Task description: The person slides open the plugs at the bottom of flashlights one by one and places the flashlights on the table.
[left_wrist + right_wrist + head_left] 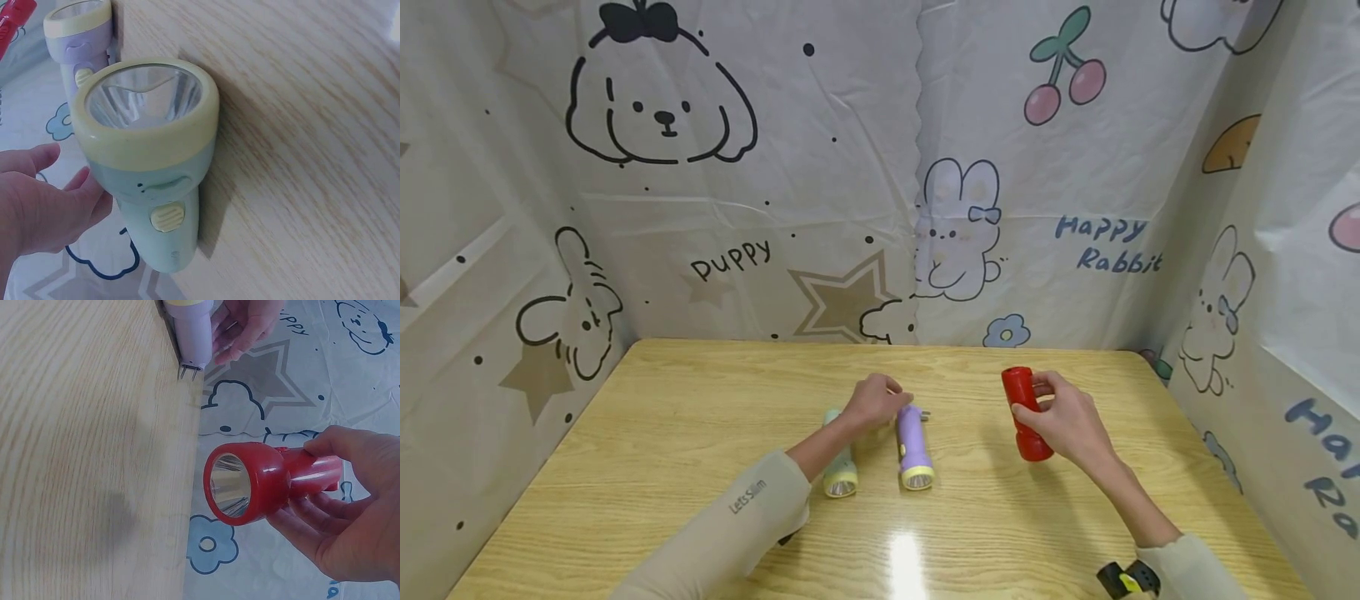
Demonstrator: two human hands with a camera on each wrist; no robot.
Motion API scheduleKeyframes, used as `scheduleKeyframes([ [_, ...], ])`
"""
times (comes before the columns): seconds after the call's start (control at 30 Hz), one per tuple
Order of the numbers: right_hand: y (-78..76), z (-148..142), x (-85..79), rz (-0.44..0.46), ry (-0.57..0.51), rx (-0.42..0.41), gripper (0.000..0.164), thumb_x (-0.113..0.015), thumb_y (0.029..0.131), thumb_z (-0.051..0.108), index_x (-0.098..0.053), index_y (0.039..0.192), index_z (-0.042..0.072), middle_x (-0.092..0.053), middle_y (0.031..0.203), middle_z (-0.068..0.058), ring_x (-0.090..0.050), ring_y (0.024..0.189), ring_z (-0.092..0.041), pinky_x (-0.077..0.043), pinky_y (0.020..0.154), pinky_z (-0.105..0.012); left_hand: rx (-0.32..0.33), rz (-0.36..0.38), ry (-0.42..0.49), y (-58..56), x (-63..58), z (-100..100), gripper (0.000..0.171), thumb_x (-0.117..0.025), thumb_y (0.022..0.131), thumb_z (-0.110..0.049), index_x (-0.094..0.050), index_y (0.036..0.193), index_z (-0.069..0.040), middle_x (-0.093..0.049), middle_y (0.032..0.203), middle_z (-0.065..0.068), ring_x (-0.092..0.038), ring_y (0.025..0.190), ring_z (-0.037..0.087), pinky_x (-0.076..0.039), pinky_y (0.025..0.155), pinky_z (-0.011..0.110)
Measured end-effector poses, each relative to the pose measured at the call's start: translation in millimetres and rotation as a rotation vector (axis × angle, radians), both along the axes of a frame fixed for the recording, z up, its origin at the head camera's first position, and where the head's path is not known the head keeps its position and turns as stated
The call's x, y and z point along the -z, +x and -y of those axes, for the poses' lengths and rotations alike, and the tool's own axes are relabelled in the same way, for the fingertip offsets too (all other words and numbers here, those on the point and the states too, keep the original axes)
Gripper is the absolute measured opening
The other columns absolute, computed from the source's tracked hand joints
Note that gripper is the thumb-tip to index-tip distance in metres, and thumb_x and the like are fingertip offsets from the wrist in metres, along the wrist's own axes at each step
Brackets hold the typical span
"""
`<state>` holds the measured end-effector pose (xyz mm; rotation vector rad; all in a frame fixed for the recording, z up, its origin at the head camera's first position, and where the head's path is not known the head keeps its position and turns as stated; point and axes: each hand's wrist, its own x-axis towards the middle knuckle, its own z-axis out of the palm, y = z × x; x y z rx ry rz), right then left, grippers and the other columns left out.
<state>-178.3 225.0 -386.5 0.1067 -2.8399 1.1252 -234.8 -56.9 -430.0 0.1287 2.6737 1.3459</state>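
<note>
Held up above the right side of the table is a red flashlight (1027,417), which my right hand (1071,421) grips between thumb and fingers. Its lens faces the table in the right wrist view. A purple flashlight (913,442) with a pale yellow rim lies mid-table, metal plug prongs (189,373) showing at its tail. My left hand (874,402) hovers by that tail with loosely bent fingers; whether a fingertip touches it I cannot tell. Below the left wrist lies a mint green flashlight (165,237) with a yellow rim and switch, partly hidden by the forearm in the head view.
The wooden table (715,433) reaches back to a printed cloth (820,183) that hangs behind it and along both sides. A bright light reflection (907,567) shows near the front. On the right wrist sits a black strap (1129,577).
</note>
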Motion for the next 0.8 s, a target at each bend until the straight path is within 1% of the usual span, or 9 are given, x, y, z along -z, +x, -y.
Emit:
scheduleKeyframes([
  [0.17,0.7,1,-0.3,-0.004,-0.022,-0.006,0.054,-0.071,0.091,0.019,-0.049,0.133,-0.006,-0.06,0.122,-0.026,-0.064,0.101,-0.04,-0.058,0.074,-0.052,-0.004,-0.05,-0.013,-1.1,-1.9,-1,0.033,-0.069,0.094,-0.021,-0.069,0.113,0.006,-0.069,0.107,0.016,-0.065,0.098,0.028,-0.055,0.077,0.035],
  [0.27,1.2,2,-0.2,-0.013,-0.035,-0.007,0.053,-0.071,0.091,0.018,-0.049,0.133,-0.005,-0.06,0.122,-0.025,-0.063,0.102,-0.04,-0.058,0.073,-0.051,0.002,-0.073,-0.006,-0.8,-3.7,-2,0.033,-0.07,0.094,-0.02,-0.069,0.113,0.007,-0.07,0.107,0.016,-0.066,0.098,0.029,-0.056,0.077,0.035],
  [0.53,2.2,4,0.8,-0.05,-0.058,-0.013,0.05,-0.071,0.091,0.015,-0.048,0.131,-0.004,-0.06,0.122,-0.025,-0.063,0.103,-0.041,-0.059,0.073,-0.051,-0.032,-0.077,0.065,-0.4,-13.6,-5,0.03,-0.068,0.096,-0.02,-0.069,0.115,0.004,-0.07,0.109,0.015,-0.066,0.1,0.029,-0.056,0.08,0.036],
  [0.63,2.8,4,1.3,-0.057,-0.065,-0.011,0.05,-0.071,0.09,0.013,-0.048,0.13,-0.004,-0.06,0.121,-0.026,-0.062,0.103,-0.042,-0.059,0.073,-0.052,-0.033,-0.087,0.077,-0.6,-16.7,-6,0.031,-0.069,0.095,-0.019,-0.069,0.115,0.003,-0.07,0.109,0.015,-0.066,0.101,0.03,-0.056,0.081,0.037],
  [0.8,3.3,5,2.9,-0.069,-0.072,-0.012,0.049,-0.071,0.09,0.013,-0.048,0.13,-0.004,-0.06,0.12,-0.026,-0.063,0.102,-0.042,-0.059,0.073,-0.052,-0.038,-0.079,0.085,-1.5,-19.1,-9,0.031,-0.07,0.095,-0.019,-0.069,0.116,0.002,-0.07,0.11,0.015,-0.065,0.102,0.029,-0.055,0.082,0.036],
])
